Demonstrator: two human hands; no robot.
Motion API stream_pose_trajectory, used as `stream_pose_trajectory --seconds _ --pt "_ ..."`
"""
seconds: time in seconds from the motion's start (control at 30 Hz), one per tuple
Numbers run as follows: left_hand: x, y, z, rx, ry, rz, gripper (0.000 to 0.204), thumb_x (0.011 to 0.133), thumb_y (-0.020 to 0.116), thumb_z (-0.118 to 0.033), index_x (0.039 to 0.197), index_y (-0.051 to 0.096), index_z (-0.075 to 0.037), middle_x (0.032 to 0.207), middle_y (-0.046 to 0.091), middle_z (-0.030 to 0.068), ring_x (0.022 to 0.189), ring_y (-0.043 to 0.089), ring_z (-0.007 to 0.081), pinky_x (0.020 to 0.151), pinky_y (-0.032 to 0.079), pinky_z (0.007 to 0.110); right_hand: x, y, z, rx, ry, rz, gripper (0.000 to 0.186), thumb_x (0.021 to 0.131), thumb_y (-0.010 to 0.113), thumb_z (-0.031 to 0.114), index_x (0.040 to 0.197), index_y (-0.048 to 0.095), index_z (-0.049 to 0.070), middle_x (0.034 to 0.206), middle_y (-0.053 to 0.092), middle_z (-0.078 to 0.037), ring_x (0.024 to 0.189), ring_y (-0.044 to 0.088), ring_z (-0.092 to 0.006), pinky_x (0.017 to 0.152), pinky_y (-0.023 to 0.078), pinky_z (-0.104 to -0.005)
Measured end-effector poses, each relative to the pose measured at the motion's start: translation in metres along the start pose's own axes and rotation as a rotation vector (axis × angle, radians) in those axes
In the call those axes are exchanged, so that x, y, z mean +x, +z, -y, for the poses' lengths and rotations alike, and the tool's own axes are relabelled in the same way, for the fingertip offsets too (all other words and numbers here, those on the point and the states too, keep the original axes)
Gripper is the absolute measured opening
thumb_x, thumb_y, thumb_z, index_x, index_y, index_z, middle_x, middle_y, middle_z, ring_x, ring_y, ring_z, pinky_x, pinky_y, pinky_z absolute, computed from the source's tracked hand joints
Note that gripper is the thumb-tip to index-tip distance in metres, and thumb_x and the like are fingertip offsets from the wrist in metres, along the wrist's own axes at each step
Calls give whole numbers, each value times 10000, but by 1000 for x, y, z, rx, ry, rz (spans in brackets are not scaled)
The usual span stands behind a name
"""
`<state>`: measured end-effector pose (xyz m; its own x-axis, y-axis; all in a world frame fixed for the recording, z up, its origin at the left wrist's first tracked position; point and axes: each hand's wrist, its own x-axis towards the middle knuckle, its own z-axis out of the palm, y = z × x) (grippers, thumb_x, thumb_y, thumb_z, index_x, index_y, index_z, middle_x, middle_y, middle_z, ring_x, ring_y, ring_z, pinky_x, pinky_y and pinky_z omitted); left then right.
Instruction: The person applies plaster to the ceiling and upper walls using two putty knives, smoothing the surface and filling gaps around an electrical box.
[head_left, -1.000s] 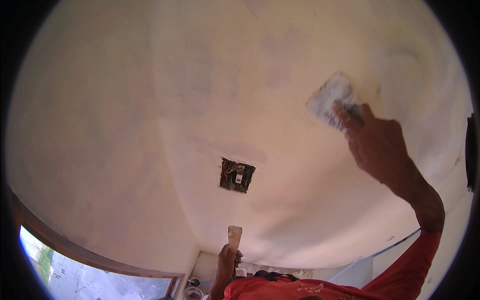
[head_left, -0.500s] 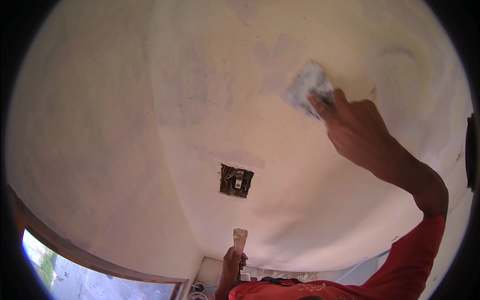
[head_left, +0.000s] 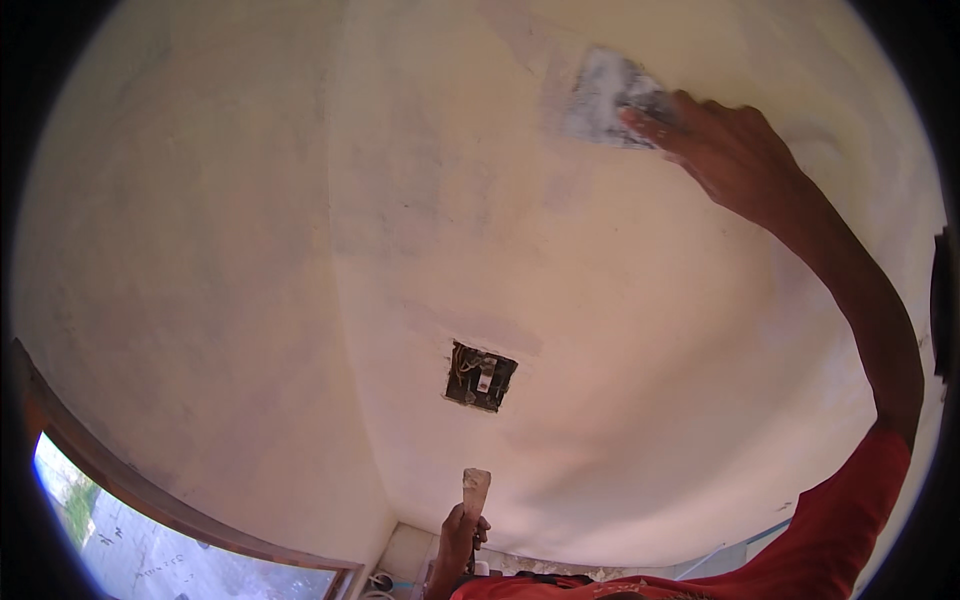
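Note:
High on the cream plastered wall (head_left: 600, 300), my right hand (head_left: 740, 155) grips a wide putty knife (head_left: 605, 95). Its blade, smeared with white and grey, lies against the wall over a paler patch. Down near my body, my left hand (head_left: 457, 540) is wrapped round a narrow scraper (head_left: 476, 488) held upright, its blade coated with dried filler and apart from the wall. Fingers of both hands are closed on the tools; the handles are mostly hidden.
A square recessed electrical box (head_left: 481, 377) with exposed wires sits open in the wall between my hands. To the left, the wall meets another at a corner, with a wood-framed window (head_left: 180, 555) below. Coiled cable (head_left: 380, 582) lies at the bottom.
My right hand has swept the putty knife upward along the wall, and the arm is stretched further. The left hand still holds the narrow scraper upright; the whole view has shifted slightly.

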<state>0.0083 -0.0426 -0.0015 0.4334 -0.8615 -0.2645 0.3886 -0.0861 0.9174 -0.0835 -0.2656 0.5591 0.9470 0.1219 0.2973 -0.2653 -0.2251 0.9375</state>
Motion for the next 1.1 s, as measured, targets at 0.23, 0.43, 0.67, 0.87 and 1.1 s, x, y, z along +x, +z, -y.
stream_pose_trajectory --seconds 0.23,0.43,0.67,0.87,1.1 --pt "1 -6 8 -38 5 -28 340 1006 487 -345 947 557 -18 738 621 59 557 548 91 460 420 243 -43 -60 38 215 313 262 449 925 622 182 1369 566 147 916 621 -121 695 648 -249 630 524 -393" --pt "6 -1 -5 3 40 84 286 1006 471 -290 953 551 -20 764 627 61 575 554 91 464 419 240 29 -21 37 252 362 -213 404 909 600 159 1306 592 85 815 636 -153 662 651 -308 641 545 -435" --pt "3 -8 6 -4 -17 35 292 1009 466 -296 954 549 -22 771 626 63 580 558 92 478 433 235 -8 -28 113 236 163 189 465 875 603 137 1322 565 15 842 605 -177 558 611 -264 472 485 -366" --pt "-4 -14 0 -10 -8 3 312 1010 473 -318 960 552 -20 769 623 61 585 558 92 483 431 239 -28 -60 90 282 248 434 562 872 657 147 1414 507 139 939 596 -155 622 627 -264 537 503 -390" --pt "-4 -7 -20 0 54 58 328 1014 476 -335 944 555 -25 750 606 48 585 552 90 490 425 237 46 -28 42 243 304 -32 439 855 638 157 1277 570 55 813 633 -108 623 633 -264 587 521 -396"
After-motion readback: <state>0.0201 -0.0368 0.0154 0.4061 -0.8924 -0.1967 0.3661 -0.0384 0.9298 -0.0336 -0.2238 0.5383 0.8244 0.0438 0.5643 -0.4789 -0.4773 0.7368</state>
